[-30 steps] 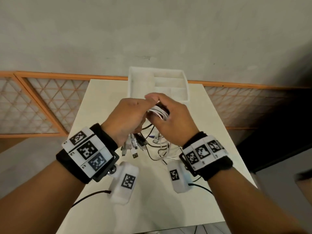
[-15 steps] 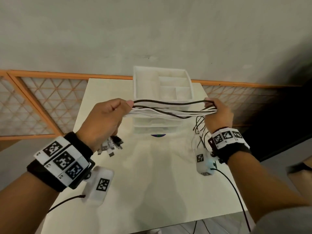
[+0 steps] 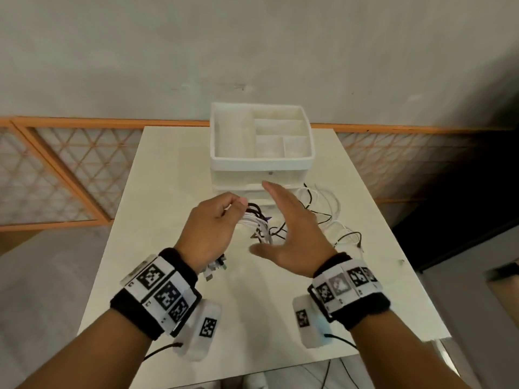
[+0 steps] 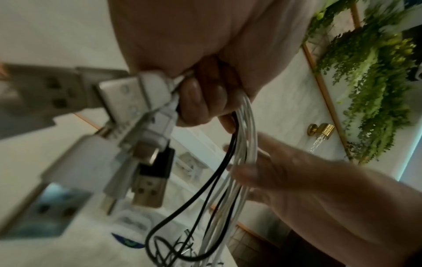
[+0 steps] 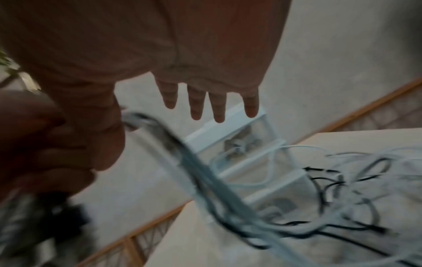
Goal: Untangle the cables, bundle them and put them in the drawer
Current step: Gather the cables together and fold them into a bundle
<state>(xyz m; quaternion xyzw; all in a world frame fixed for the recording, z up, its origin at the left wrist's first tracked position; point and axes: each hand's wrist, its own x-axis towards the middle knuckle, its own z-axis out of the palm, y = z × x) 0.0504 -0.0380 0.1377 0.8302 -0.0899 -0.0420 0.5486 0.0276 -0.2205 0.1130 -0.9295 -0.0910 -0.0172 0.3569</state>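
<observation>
The left hand was held above the desk, left of centre, with its fingers curled round a bunch of white and black cables. In the left wrist view the fingers gripped the cables just behind their plugs, which hung in a cluster below the fist; these included several white USB plugs and one black one. From the grip, the strands ran down and to the right onto the desk.

The right hand was just right of the bunch, fingers straight and spread, thumb extended toward the left hand, palm facing left. It held nothing. In the right wrist view the fingers were straight and apart, with the cables passing beneath the palm; that view was blurred.

Behind both hands, a white drawer unit stood at the far middle of the desk, with a divided tray on top. The loose ends of the cables lay tangled on the desk to the right of the right hand, near the front of the drawer unit.
</observation>
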